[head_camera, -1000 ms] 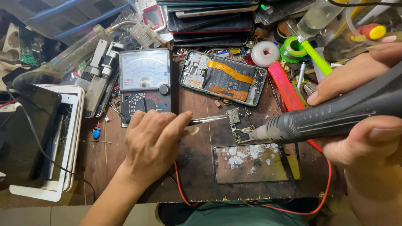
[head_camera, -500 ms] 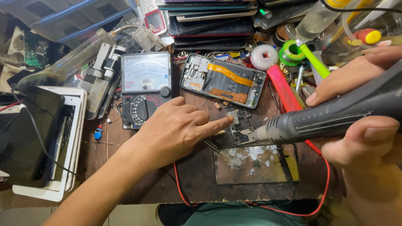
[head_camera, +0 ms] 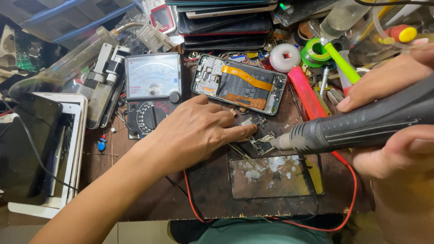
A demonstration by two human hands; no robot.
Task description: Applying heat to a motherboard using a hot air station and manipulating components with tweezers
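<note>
Pressing down with its forefinger, the left hand (head_camera: 194, 131) lies flat over the dark work mat (head_camera: 212, 190), fingertip on a small circuit board (head_camera: 261, 143) beside the tweezers (head_camera: 239, 151) that lie partly under the palm. A second ago that hand was bunched further left and lower, below the meter, with the tweezers pointing toward the board; half a second ago it had already stretched out toward the board, and now the finger sits just left of the nozzle. Its fingers are spread loosely and grip nothing.

The right hand (head_camera: 398, 126) is wrapped around the dark barrel of a hot air gun (head_camera: 361, 126), thumb above and fingers beneath, the metal tip almost touching the board's right edge. Across all three frames the gun has barely shifted.

Behind the board lies an opened phone (head_camera: 238, 84) with an orange flex cable, and to its left an analog multimeter (head_camera: 151, 90). In front of the board sits a cracked glass panel (head_camera: 275, 176), with a red wire (head_camera: 350, 194) curving round its right side. A red-handled tool (head_camera: 307, 95) lies angled between phone and gun.
</note>
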